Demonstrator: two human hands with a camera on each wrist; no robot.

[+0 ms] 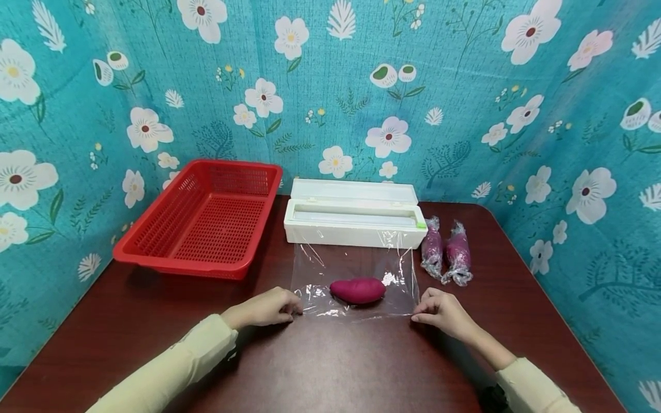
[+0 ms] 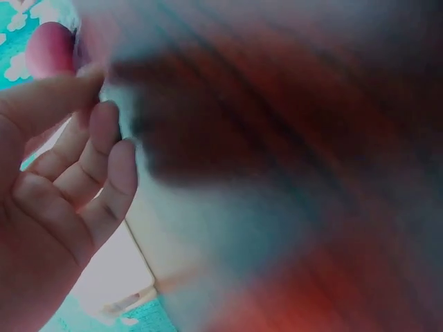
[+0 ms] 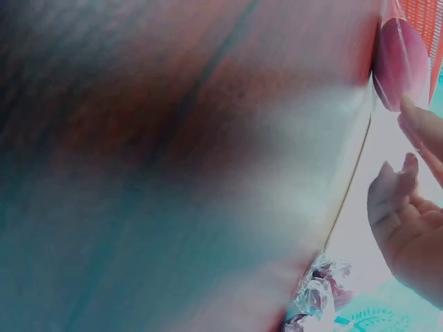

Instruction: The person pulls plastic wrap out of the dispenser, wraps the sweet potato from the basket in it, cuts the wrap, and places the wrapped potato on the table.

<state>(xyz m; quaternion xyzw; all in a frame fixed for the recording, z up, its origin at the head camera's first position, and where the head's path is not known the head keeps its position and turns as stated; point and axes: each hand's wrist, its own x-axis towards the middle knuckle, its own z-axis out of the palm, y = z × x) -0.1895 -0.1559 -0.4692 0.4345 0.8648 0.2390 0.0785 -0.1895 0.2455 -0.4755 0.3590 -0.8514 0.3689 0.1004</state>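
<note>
A purple sweet potato [image 1: 358,291] lies on a sheet of clear cling film [image 1: 315,287] spread over the table. The film runs out from the front of a long white dispenser box [image 1: 356,236], whose lid stands raised and whose roll shows inside. My left hand [image 1: 271,307] pinches the film's near left corner. At the near right corner my right hand [image 1: 444,312] pinches the film between thumb and fingers. Each wrist view shows the sweet potato [image 2: 50,50] just beyond the fingertips.
A red plastic basket [image 1: 206,266] stands at the back left. Two film-wrapped purple sweet potatoes [image 1: 457,252] lie to the right of the box. A flowered teal cloth [image 1: 320,86] hangs behind and beside the dark wooden table [image 1: 351,367].
</note>
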